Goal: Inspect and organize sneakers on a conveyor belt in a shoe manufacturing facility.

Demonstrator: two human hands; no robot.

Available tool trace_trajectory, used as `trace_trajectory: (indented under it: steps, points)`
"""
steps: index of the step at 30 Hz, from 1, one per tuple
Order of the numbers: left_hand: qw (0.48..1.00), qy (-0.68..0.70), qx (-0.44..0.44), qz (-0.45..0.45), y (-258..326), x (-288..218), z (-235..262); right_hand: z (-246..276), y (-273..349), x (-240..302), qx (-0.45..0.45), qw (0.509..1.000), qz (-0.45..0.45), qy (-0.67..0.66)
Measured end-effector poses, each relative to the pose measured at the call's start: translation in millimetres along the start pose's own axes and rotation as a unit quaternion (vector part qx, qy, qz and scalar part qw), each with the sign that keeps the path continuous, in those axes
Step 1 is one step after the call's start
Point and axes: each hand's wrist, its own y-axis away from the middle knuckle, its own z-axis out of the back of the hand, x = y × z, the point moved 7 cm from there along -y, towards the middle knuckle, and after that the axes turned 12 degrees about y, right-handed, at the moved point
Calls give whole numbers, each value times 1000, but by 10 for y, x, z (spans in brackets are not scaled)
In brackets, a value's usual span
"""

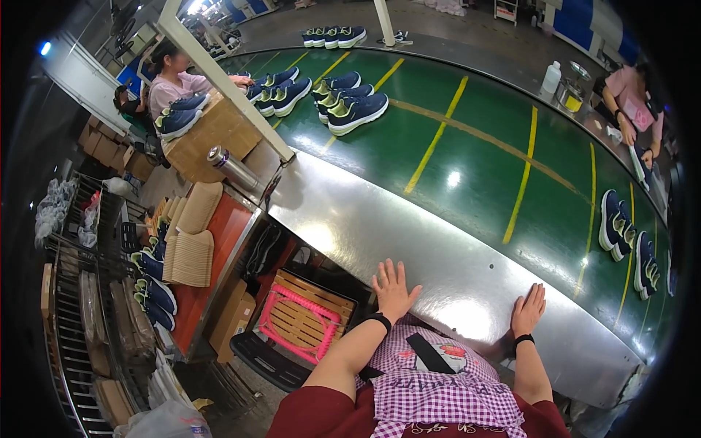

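Observation:
My left hand (394, 290) lies with its fingers spread at the near edge of the shiny metal ledge (350, 219), and holds nothing. Farther right, my right hand (527, 310) rests palm down on the same ledge, its fingers stretched out and holding nothing. Beyond the ledge runs a green conveyor belt (482, 168) with yellow cross lines. Navy sneakers (354, 109) with white soles stand on it at the far left, out of my reach. More navy sneakers (619, 226) are on the belt at the right.
On my left, a red-topped table (234, 212) carries stacked tan inserts (191, 259), navy sneakers (155, 299) and a metal flask (234, 166). A wooden-slat chair (296, 314) with a pink frame stands below the ledge. Co-workers sit at the far left (175, 84) and right (635, 102). A white post (226, 80) rises from the ledge.

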Motion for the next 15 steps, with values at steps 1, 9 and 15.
trace_trajectory:
  steps: [1,9,15]
  points:
    - [1000,0,0,0,-4,3,5,8,-1,7,-2,1000,-2,-4]
    - [1000,-5,12,2,-26,23,16,-28,-14,24,0,1000,-2,5]
    - [998,-28,47,27,-45,46,17,-9,-23,58,-1,1000,1,0]
